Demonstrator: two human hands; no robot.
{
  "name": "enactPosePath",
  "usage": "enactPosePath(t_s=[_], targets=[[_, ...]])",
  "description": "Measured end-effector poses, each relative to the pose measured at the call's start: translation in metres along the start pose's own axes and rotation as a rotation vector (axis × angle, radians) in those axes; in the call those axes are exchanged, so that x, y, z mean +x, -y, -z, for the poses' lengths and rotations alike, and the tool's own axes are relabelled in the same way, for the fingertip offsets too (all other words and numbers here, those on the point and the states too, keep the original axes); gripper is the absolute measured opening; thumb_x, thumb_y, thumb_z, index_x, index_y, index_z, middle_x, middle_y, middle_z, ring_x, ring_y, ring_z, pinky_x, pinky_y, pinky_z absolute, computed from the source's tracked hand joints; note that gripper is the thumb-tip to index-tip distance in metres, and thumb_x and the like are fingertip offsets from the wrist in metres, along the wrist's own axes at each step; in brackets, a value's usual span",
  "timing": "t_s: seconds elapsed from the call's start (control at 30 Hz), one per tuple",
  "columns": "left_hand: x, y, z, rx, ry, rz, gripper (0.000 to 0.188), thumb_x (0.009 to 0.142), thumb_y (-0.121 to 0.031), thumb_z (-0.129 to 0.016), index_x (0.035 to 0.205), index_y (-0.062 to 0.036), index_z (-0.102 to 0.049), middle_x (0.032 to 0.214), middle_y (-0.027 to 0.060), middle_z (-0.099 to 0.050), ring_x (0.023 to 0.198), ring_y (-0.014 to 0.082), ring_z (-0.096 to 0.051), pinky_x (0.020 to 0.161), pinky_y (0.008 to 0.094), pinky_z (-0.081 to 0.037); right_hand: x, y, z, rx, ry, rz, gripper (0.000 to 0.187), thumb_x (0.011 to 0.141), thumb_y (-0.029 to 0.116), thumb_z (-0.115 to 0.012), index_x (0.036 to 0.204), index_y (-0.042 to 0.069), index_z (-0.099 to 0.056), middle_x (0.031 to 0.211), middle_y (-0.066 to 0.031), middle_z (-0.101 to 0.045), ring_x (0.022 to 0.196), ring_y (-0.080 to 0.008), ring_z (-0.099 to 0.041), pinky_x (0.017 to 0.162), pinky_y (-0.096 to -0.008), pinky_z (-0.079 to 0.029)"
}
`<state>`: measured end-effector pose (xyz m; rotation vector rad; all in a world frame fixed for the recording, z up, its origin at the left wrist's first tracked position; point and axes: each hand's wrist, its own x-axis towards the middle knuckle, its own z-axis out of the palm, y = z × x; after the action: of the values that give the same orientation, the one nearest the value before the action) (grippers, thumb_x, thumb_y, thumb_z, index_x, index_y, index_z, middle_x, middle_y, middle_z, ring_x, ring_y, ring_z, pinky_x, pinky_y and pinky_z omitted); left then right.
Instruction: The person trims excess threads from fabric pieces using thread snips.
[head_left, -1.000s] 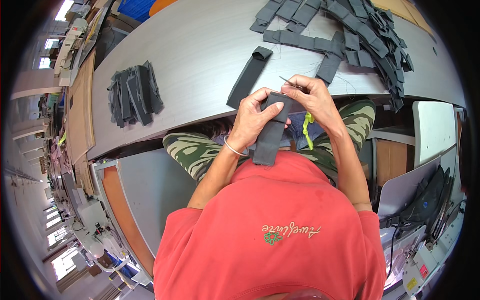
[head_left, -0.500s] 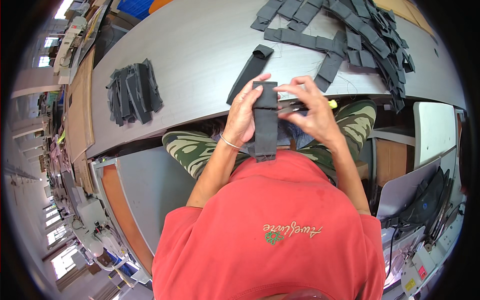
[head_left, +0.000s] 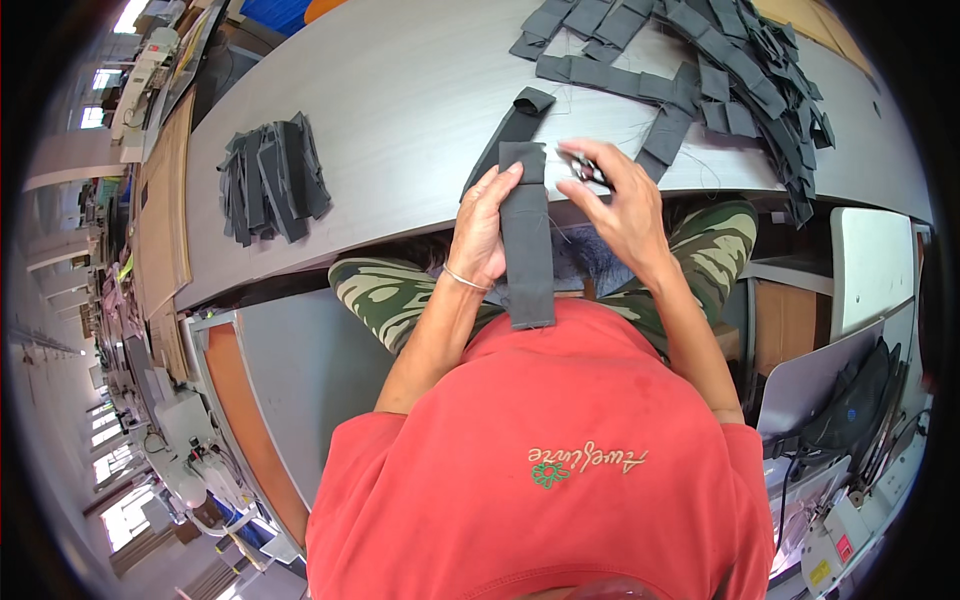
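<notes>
A dark grey fabric strip (head_left: 527, 235) hangs lengthwise in front of me, its lower end against my red shirt. My left hand (head_left: 483, 225) pinches it near the top, thumb on the front and fingers behind. Just right of the strip, apart from it, my right hand (head_left: 630, 205) holds small thread snips (head_left: 590, 172), mostly covered by the fingers and a little blurred. A loose thread trails from the strip's right edge. Beyond my left hand, another grey strip (head_left: 515, 125) with a folded end lies on the table.
On the grey table (head_left: 400, 110), a bundle of cut grey strips (head_left: 272, 182) lies to the left. A larger heap of joined grey pieces (head_left: 745, 75) covers the far right, with loose threads nearby. The table's near edge runs above my knees. A white panel (head_left: 870, 265) stands at right.
My right hand with the snips has moved up and away from the strip's edge. The strip has turned in my left hand, and its upper flap now sits higher.
</notes>
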<state>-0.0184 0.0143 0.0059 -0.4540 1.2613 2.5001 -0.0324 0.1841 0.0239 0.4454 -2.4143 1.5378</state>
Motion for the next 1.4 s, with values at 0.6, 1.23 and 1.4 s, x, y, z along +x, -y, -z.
enactPosePath(t_s=[0.6,1.23,1.4], targets=[[-0.001,0.003,0.005,-0.257,0.048,0.141,0.021,0.092,-0.020,-0.053,0.104,-0.0030,-0.054,0.088,0.0114,-0.063,0.078,0.0200,-0.063,0.074,0.0359,-0.053,-0.032,0.005,0.006,0.025,0.156,-0.057,0.013,0.079,0.012,-0.066,0.091,0.008,-0.068,0.083,-0.0058,-0.067,0.075,-0.0247,-0.063,0.064,-0.0332,-0.045],[-0.002,0.010,-0.006,-0.282,-0.068,0.081,0.012,0.092,-0.016,-0.055,0.096,-0.0047,-0.059,0.090,0.0062,-0.063,0.082,0.0157,-0.063,0.074,0.0312,-0.053,-0.041,0.003,-0.019,-0.175,0.063,0.065,0.015,0.076,0.013,-0.069,0.090,0.009,-0.069,0.081,-0.0032,-0.066,0.073,-0.0215,-0.062,0.063,-0.0311,-0.042],[-0.002,0.011,0.001,-0.232,0.032,0.111,0.022,0.094,-0.023,-0.052,0.103,-0.0042,-0.059,0.098,0.0089,-0.065,0.087,0.0196,-0.064,0.078,0.0346,-0.054,-0.029,0.010,-0.015,0.033,0.066,-0.052,0.021,0.075,0.025,-0.072,0.089,0.010,-0.067,0.080,-0.0029,-0.066,0.073,-0.0219,-0.062,0.066,-0.0314,-0.045]])
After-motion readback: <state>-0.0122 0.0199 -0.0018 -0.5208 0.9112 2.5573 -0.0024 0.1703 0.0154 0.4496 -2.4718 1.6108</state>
